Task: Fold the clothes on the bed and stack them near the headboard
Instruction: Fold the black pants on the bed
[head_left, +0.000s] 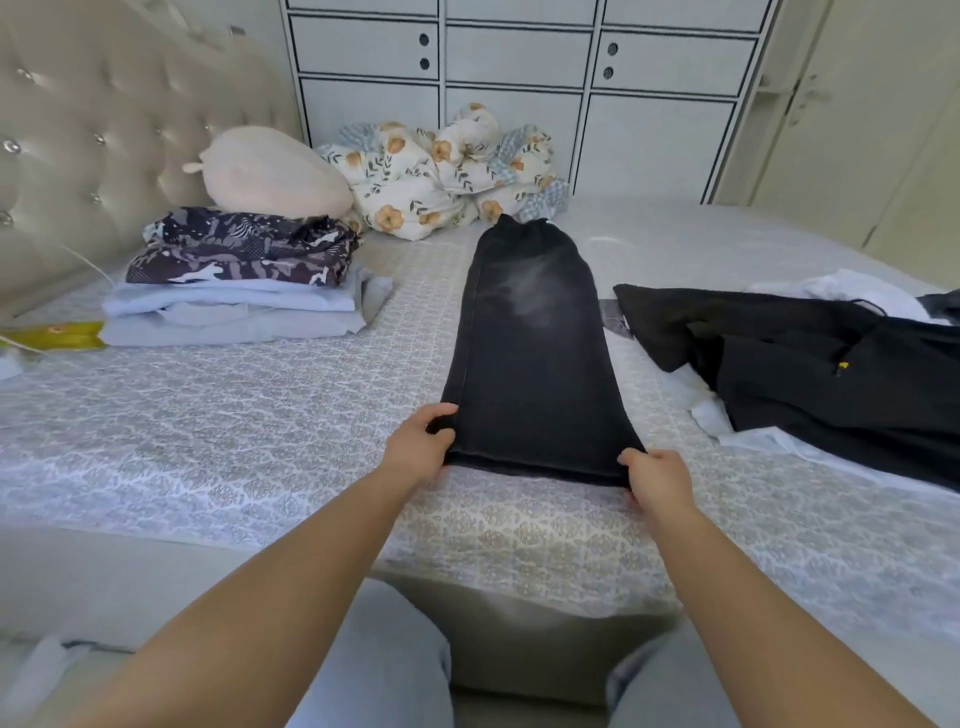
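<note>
Black faded jeans lie lengthwise on the bed, folded leg on leg, hems toward me. My left hand pinches the near left hem corner, and my right hand grips the near right corner. A stack of folded clothes, dark patterned pieces on top of pale blue ones, sits at the left beside the tufted headboard. To the right lies an unfolded black garment over white cloth.
A cream plush pillow and a bunched floral quilt lie at the far side by the white cabinet wall. A yellow item sits at the left edge. My knees press against the near mattress edge.
</note>
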